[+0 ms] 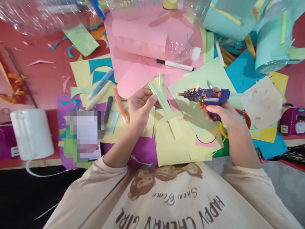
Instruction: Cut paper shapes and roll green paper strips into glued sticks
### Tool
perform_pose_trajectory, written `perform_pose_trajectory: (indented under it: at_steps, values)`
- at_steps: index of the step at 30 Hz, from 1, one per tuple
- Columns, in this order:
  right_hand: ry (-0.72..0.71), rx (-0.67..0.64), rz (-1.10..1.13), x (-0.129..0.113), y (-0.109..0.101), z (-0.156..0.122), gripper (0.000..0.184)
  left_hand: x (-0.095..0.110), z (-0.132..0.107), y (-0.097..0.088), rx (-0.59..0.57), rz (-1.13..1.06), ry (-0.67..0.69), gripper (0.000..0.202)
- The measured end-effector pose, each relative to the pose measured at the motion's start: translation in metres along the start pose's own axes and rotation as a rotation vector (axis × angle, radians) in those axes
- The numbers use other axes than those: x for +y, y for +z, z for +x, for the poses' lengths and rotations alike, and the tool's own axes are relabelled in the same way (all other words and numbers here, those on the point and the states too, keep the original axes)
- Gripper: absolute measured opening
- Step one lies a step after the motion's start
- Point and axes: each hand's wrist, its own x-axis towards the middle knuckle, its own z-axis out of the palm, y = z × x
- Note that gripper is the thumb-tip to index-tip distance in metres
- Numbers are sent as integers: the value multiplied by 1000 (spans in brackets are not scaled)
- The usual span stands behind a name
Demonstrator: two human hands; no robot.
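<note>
Toward the near edge of the red surface (45, 79), around its middle, the left hand (141, 105) pinches a narrow, pale green paper strip (160, 97) between thumb and fingers, while the right hand (226, 113) grips a dark blue plastic glue gun (207, 94) with an orange trigger. Its nozzle points at the strip, a small gap between them. Overlapping pale yellow paper sheets (172, 144) run almost to the near edge; more bare red shows toward the left edge, beyond a white rounded plastic box (33, 133), among loose scraps. Toward the far edge a clear bottle wrapped in pink paper (140, 36) lies on its side. Clear plastic bottles (52, 16) at the far left corner are cut off by the frame. Red and yellow plastic loops (246, 117) are partly hidden by the right forearm, and square blurring masks a flat object (88, 136) near the left of the near edge. Whether the strip's upright end is a separate piece, I cannot tell
</note>
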Motion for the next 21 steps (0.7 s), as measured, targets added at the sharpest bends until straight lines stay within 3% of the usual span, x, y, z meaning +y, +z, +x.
perform_pose_trajectory:
  at_steps: [3,7,11,14,16,18,21]
  values:
    - [-64,220,36,0,-11,-6,17,0,-1,1,-21,1,17,22]
    - [-214,770,-139,6,-40,-16,23,1,-5,1,-65,21,9,20]
    - [-45,1099,-482,18,-77,-22,27,4,-10,5,-115,57,-44,24]
    - [189,1137,-677,22,-95,-24,20,5,-12,7,-142,55,-95,25]
    - [255,1088,-833,22,-103,-24,24,5,-12,9,-152,38,-117,25]
    - [225,1072,-981,22,-110,-24,37,5,-12,9,-159,34,-148,24]
    - [-3,1257,-1149,23,-117,-20,39,5,-12,10,-161,52,-192,25]
